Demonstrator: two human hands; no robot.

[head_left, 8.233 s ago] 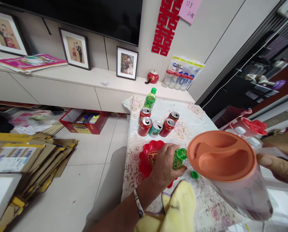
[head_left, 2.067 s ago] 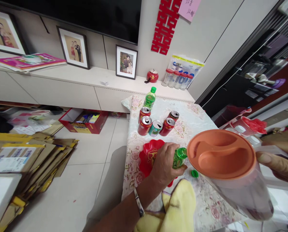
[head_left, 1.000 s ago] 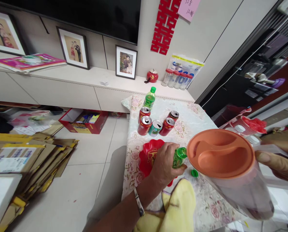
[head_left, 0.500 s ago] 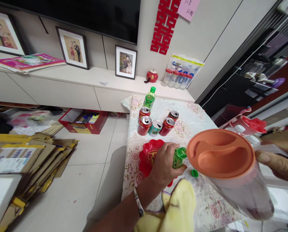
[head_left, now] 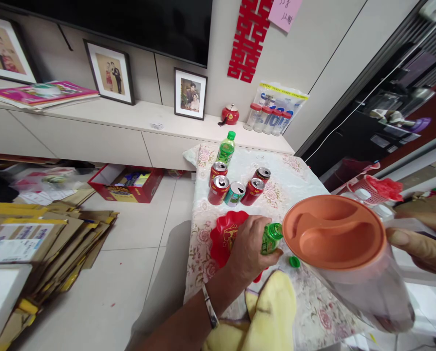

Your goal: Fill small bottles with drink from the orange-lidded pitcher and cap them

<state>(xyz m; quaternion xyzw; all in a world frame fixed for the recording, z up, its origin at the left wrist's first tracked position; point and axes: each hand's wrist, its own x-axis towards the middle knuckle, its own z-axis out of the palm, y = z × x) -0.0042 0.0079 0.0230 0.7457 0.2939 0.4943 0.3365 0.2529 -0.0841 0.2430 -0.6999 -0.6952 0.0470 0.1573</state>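
My left hand is wrapped round an uncapped green plastic bottle, held over a red scalloped plate. At the bottle's mouth, a clear pitcher with an orange lid is tilted towards it; whether liquid flows is hidden. My right hand grips the pitcher from the right side, its handle largely covered. A green bottle cap lies on the tablecloth beneath the lid. Yellow cloth-like pieces, perhaps gloves, lie beside my left forearm.
Several opened drink cans stand further back on the flowered tablecloth, with a capped green bottle behind them. Flattened cardboard and a red box are on the floor to the left. A low cabinet runs along the wall.
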